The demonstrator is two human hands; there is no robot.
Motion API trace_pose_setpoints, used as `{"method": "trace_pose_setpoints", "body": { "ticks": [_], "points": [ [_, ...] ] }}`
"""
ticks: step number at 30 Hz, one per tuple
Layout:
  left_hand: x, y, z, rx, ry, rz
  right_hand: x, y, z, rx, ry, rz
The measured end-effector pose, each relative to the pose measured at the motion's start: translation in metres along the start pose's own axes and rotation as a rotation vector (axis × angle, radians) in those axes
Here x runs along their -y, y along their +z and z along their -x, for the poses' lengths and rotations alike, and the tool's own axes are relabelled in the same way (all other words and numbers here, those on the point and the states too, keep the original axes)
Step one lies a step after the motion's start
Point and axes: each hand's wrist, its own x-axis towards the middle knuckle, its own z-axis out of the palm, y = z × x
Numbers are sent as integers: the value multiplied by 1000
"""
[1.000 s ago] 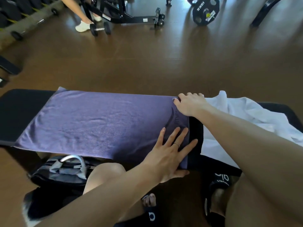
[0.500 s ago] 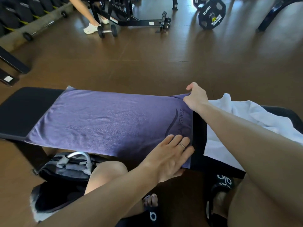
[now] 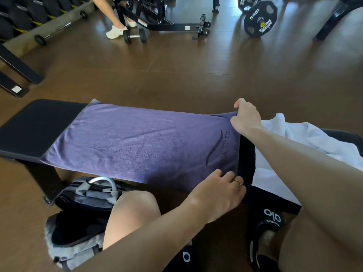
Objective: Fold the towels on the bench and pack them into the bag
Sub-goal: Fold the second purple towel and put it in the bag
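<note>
A purple towel (image 3: 137, 142) with dark "FITNESS" lettering lies flat across the black bench (image 3: 33, 126). My right hand (image 3: 245, 116) pinches the towel's far right corner and lifts it slightly. My left hand (image 3: 218, 191) grips the near right corner at the bench's front edge. A crumpled white towel (image 3: 306, 142) lies on the bench to the right, partly under my right forearm. An open grey and black bag (image 3: 82, 213) sits on the floor under the bench, beside my left knee.
Brown gym floor stretches beyond the bench. Another person's leg in a white shoe (image 3: 115, 32) stands by a dumbbell (image 3: 135, 36) and a black machine frame (image 3: 167, 18). A 10 kg barbell plate (image 3: 261, 18) lies far right. Weight racks (image 3: 25, 14) line the left.
My right hand went from resting flat on the towel's far right edge to pinching and raising that corner. My left hand's fingers curled from flat onto the near right corner.
</note>
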Motion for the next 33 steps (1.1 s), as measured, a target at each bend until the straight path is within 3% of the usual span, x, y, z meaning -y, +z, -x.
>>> {"method": "trace_pose_setpoints", "body": {
  "ticks": [6, 12, 15, 18, 21, 25, 28, 33],
  "points": [
    [-1, -12, 9, -95, -63, 173, 2, -1, 0, -25, -25, -90],
    [38, -55, 56, -351, -576, 627, 35, -22, -8, -46, 124, -731],
    [78, -65, 101, -493, -809, 771, 76, -29, -16, 36, 128, -1065],
    [114, -64, 151, -619, -1041, 848, 133, -28, -27, 190, 78, -1192],
    [145, -51, 200, -747, -1232, 900, 201, -13, -39, 305, -58, -1099],
    [174, -28, 254, -884, -1441, 844, 284, 24, -45, 348, -336, -728],
    [190, -11, 288, -870, -1583, 732, 336, 60, -49, 271, -470, -495],
    [218, 40, 328, -716, -1777, 638, 397, 123, -51, 270, -640, -344]
  ]
}}
